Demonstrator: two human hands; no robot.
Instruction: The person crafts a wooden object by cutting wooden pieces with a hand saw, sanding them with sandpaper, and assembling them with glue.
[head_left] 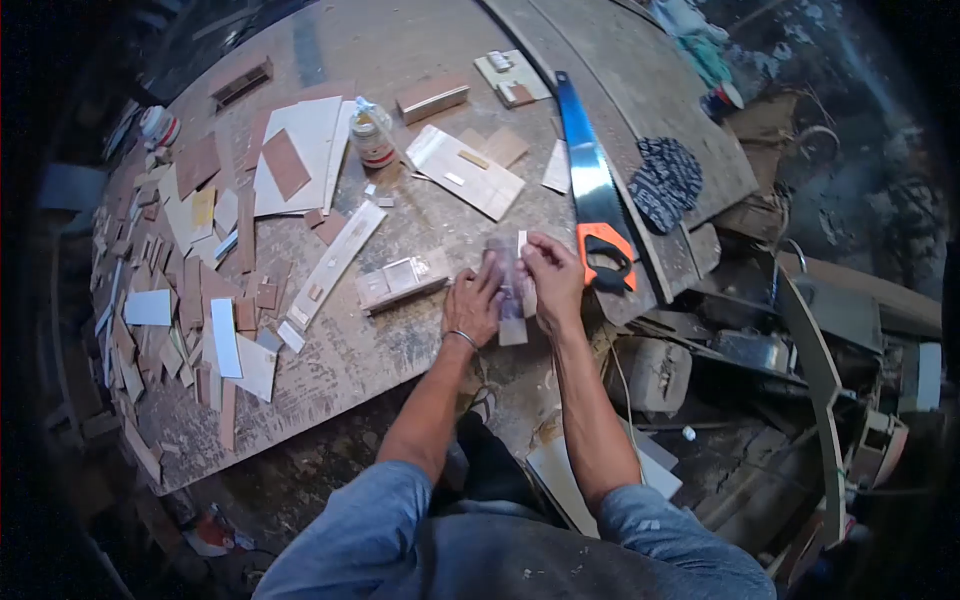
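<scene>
Near the front edge of the workbench, my left hand (474, 303) rests with its fingers apart on the edge of a strip of wood (513, 330). A pinch of my right hand (553, 279) holds a thin pale strip (522, 241) upright at the right side of that wood. To the left of my left hand sits a small wooden box piece (402, 281). Just right of my right hand lies a handsaw (590, 165) with an orange and black handle.
The bench (330, 400) carries many wood offcuts (190, 290) at the left. A glue jar (373, 142), a pale board (466, 172) and a small box (432, 99) stand farther back. A patterned dark cloth (665, 185) lies right of the saw.
</scene>
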